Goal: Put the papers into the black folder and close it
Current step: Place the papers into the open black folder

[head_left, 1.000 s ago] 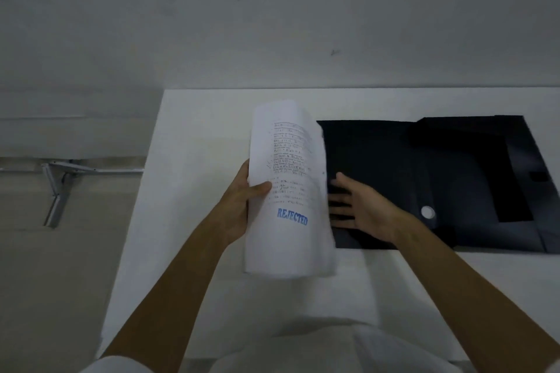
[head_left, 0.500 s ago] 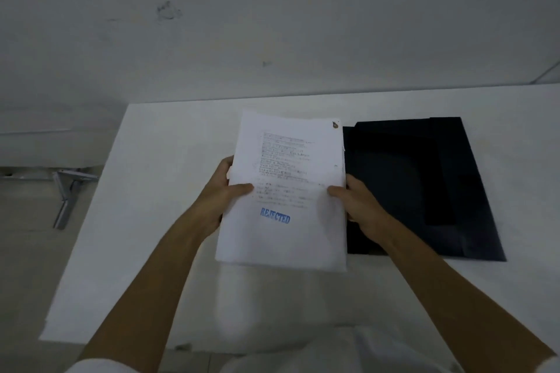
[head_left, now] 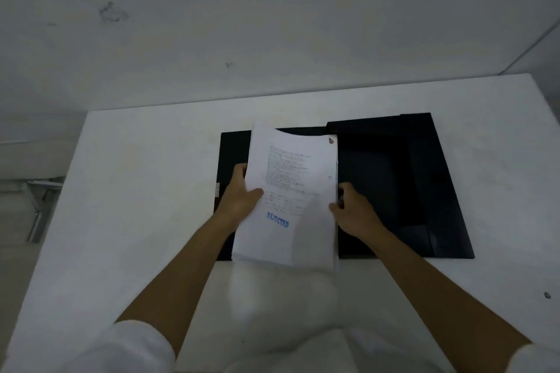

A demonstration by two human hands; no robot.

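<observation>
A stack of white papers [head_left: 294,191] with printed text and a blue "REJECTED" stamp is held above the left half of the open black folder [head_left: 394,179]. My left hand [head_left: 239,197] grips the stack's left edge, thumb on top. My right hand [head_left: 353,209] pinches the right edge. The folder lies flat on the white table [head_left: 136,191], its right half with inner flaps exposed, its left half mostly hidden behind the papers. The papers' top left corner curls upward.
The table's left edge drops to the floor, where a metal bracket [head_left: 39,200] shows. A grey wall rises behind the far edge. A small dark speck [head_left: 547,295] lies on the table at the right.
The papers have moved rightward and forward, from beside the folder to above its left half. My right hand left the folder and took the stack's right edge. The view shifted.
</observation>
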